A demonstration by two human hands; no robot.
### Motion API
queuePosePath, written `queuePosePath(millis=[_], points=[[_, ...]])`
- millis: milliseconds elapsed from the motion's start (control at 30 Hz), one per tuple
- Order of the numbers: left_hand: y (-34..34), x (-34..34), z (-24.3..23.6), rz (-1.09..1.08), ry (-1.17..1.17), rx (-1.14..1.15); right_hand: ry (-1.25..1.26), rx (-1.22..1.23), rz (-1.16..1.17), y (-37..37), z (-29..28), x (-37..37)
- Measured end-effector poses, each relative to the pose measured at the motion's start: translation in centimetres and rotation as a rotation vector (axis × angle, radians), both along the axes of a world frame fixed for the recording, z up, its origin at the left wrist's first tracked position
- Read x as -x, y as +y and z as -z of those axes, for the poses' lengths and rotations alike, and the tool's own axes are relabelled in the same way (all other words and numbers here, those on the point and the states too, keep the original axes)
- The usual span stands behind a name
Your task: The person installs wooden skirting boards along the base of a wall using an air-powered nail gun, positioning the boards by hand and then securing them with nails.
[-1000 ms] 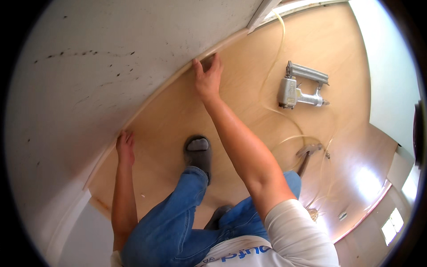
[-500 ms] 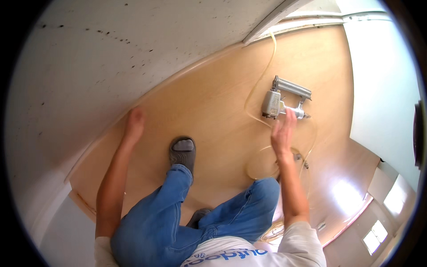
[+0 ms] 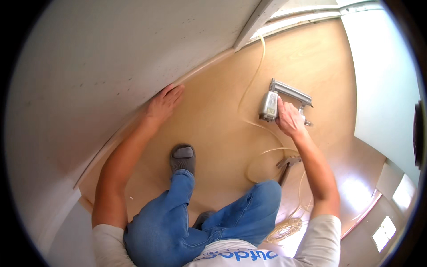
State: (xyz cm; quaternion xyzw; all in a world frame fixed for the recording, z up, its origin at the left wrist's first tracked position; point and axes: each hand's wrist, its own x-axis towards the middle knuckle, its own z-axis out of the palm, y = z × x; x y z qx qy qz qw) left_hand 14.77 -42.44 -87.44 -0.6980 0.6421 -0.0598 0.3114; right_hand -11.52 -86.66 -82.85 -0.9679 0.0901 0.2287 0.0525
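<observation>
My left hand point(image 3: 165, 103) rests with fingers stretched out against a thin pale trim strip point(image 3: 201, 67), which runs along the foot of the white wall point(image 3: 111, 53). My right hand point(image 3: 290, 117) is wrapped round the grip of a silver pneumatic nail gun point(image 3: 269, 104), lying on its side on the light wooden floor point(image 3: 222, 115). Its long magazine points away to the upper right, and the fingers hide part of the handle. A claw hammer point(image 3: 289, 162) lies below the gun, inside loops of pale air hose point(image 3: 253, 171).
My legs point(image 3: 244, 209) and slippered foot point(image 3: 182, 158) are between my arms. More coiled hose point(image 3: 287, 229) lies by my right knee. A white-framed opening point(image 3: 293, 18) is at the top, where the hose runs. A large white panel point(image 3: 384, 80) borders the floor on the right.
My right hand has left the trim strip, moved right and taken hold of the nail gun. My left hand has slid up along the wall to the upper right.
</observation>
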Motion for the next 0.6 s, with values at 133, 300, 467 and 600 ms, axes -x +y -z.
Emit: queuePosePath(millis=[133, 300, 467, 600], points=[[-0.5, 0.2, -0.8, -0.019, -0.016, -0.050, -0.086, -0.310, 0.410, 2.1, -6.3, -0.9], [-0.2, 0.0, -0.5, -0.008, -0.046, -0.023, -0.132, -1.731, 1.348, 3.3, -4.2, -2.2], [-0.7, 0.1, -1.0, -0.004, -0.014, -0.032, -0.371, -2.060, 1.282, 9.2, 2.0, -6.3], [-1.0, -0.1, -1.4, -0.008, 0.001, -0.015, -0.358, -2.110, 1.280, 10.1, 3.7, -8.7]])
